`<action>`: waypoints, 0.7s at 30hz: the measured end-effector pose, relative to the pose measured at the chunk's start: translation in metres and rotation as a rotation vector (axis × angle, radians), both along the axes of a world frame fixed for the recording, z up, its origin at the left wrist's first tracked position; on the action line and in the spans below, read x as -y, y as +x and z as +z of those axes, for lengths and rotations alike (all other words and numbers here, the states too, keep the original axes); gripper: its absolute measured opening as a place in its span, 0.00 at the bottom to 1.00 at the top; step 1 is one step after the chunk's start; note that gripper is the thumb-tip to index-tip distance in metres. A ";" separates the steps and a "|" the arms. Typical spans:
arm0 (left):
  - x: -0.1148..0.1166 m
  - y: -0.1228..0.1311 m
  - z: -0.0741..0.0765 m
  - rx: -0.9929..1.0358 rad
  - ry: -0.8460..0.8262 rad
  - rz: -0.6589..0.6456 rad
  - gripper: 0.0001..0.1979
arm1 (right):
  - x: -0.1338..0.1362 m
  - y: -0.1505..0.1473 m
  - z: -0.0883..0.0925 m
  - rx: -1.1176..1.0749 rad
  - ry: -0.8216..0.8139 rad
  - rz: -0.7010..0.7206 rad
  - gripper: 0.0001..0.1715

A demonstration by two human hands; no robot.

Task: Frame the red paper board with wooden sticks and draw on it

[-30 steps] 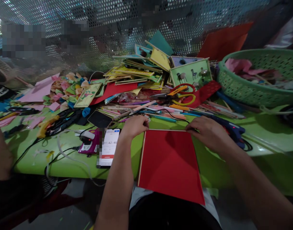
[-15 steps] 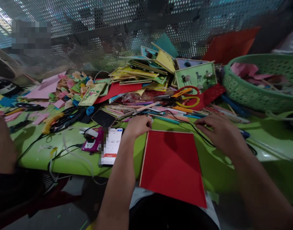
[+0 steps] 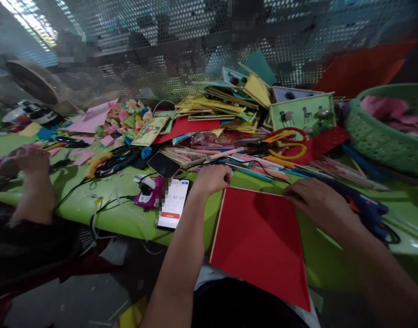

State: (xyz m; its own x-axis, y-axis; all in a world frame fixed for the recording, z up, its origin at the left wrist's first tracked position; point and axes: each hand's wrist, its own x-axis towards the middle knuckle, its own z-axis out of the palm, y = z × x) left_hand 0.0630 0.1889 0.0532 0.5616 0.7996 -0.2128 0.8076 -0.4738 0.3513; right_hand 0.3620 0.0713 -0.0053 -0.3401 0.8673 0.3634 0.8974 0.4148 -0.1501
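Note:
A red sheet point(image 3: 260, 241) with a pale strip along its top and left edges lies on the green table point(image 3: 113, 214) and hangs over the near edge. My left hand point(image 3: 212, 178) is curled at the sheet's top left corner; whether anything is inside the fingers is hidden. My right hand point(image 3: 311, 202) rests on the top right corner, fingers stretched along the top edge and holding nothing. A blue glue gun point(image 3: 366, 209) with a black cord lies just right of my right hand.
A lit phone point(image 3: 174, 202) and a pink gadget point(image 3: 147, 198) lie left of my left arm. Sticks, red-and-yellow scissors point(image 3: 287, 139) and stacked picture cards point(image 3: 302, 111) crowd the back. A green basket point(image 3: 376, 141) stands at right. Another person's hand point(image 3: 27, 161) works at far left.
My right hand has come back from the right of the sheet onto its top right corner, uncovering the glue gun. My left hand has stayed at the top left corner. The view shifted left.

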 end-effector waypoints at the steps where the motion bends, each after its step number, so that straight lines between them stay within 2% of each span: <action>1: 0.000 -0.001 -0.001 0.006 0.001 0.002 0.06 | 0.000 0.001 -0.001 0.003 0.015 -0.002 0.15; 5: 0.000 -0.003 -0.001 0.025 0.007 0.016 0.07 | -0.004 0.002 -0.005 0.020 0.070 -0.013 0.18; 8: 0.000 -0.005 0.001 0.037 0.016 0.040 0.08 | -0.010 -0.007 -0.007 0.019 0.108 -0.065 0.18; 13: -0.001 -0.007 0.003 0.053 0.028 0.060 0.08 | -0.014 -0.015 0.004 -0.049 0.152 -0.204 0.16; 16: -0.002 -0.007 0.002 0.069 0.029 0.051 0.07 | 0.003 0.005 0.017 -0.141 0.199 -0.354 0.17; 21: 0.001 -0.005 0.007 0.112 0.046 0.025 0.06 | 0.061 0.050 0.031 -0.308 0.233 -0.740 0.22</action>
